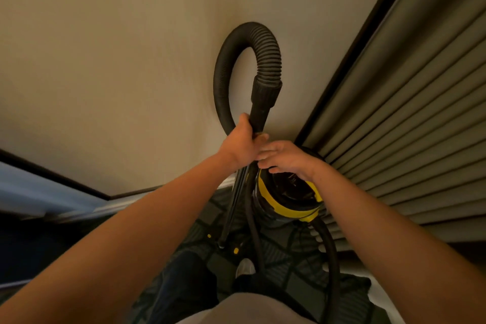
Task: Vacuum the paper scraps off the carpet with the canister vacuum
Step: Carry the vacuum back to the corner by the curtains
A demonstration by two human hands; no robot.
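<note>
A black and yellow canister vacuum [286,200] stands on the dark patterned carpet [286,281] by the wall. Its ribbed black hose [265,45] loops upward in front of the wall. My left hand [240,142] is shut on the black wand [260,105] just below the hose cuff. My right hand [286,156] rests with spread fingers on top of the canister, touching the wand near my left hand. The wand runs down to a floor nozzle [223,243] with yellow clips. A pale scrap [245,267] lies on the carpet near my leg.
A beige wall [131,60] fills the upper view. A louvred door or blind [410,139] stands close on the right. A blue surface [39,192] and skirting sit at the left. My dark trouser leg [184,284] is below.
</note>
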